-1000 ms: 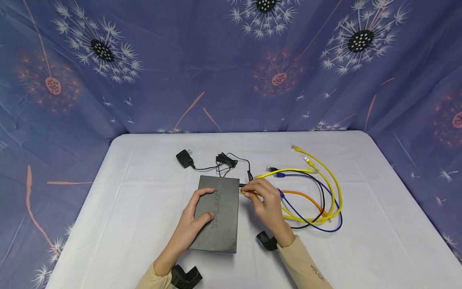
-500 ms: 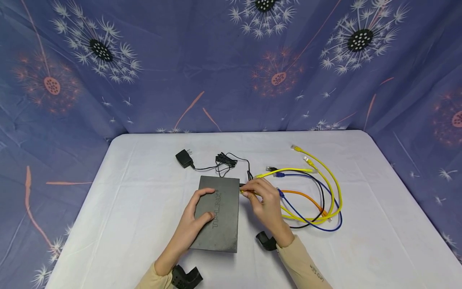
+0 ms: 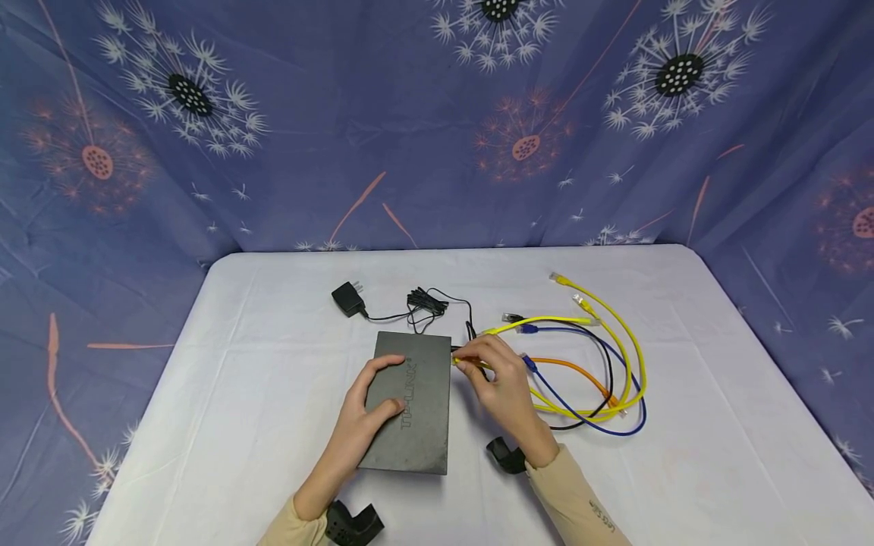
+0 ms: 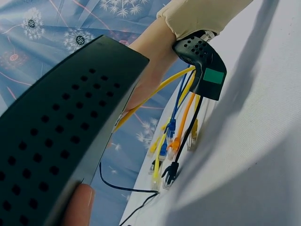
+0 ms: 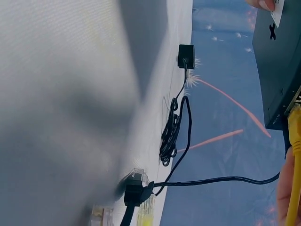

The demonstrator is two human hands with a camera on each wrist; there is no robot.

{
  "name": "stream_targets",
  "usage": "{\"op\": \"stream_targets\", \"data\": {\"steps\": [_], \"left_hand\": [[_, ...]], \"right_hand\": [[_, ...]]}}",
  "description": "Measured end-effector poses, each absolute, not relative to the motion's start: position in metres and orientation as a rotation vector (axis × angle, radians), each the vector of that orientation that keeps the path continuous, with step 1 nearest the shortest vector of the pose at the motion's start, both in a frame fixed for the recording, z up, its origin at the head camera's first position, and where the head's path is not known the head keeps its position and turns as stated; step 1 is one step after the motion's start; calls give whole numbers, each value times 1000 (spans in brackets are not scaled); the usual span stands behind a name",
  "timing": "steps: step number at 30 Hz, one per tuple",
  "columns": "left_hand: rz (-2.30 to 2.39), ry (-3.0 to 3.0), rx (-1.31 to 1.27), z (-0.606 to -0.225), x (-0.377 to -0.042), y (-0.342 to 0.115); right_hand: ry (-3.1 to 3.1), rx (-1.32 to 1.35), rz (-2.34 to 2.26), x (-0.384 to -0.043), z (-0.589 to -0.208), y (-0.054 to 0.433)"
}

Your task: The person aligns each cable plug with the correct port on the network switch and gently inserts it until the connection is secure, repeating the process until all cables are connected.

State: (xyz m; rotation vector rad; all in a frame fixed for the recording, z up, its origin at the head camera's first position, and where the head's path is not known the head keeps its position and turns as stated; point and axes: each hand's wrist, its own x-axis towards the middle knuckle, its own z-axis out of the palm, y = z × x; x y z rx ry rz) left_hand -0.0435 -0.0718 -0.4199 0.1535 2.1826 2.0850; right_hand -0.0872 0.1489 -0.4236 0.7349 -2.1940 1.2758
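A dark grey network switch [image 3: 411,409] marked TP-LINK is held above the white table by my left hand [image 3: 365,421], thumb and a finger on its top. One left fingertip [image 4: 80,207] shows against the vented side in the left wrist view. At the switch's right side, my right hand [image 3: 501,383] pinches a yellow Ethernet cable near its plug. In the right wrist view that yellow plug [image 5: 295,127] sits at a port in the switch's edge. A black power cord [image 5: 221,180] runs up to the same side, its end hidden by the fingers.
A black power adapter [image 3: 349,299] with a bundled cord [image 3: 427,301] lies behind the switch. To the right, several loose Ethernet cables lie looped together, including blue [image 3: 631,430], orange [image 3: 572,366] and yellow [image 3: 638,345] ones. A patterned curtain [image 3: 437,136] hangs behind the table.
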Motion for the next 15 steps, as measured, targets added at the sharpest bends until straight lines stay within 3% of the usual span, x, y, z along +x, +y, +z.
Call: {"op": "stream_targets", "data": {"steps": [15], "left_hand": [[2105, 2175, 144, -421, -44, -72]], "right_hand": [[-2182, 668, 1317, -86, -426, 159]]}}
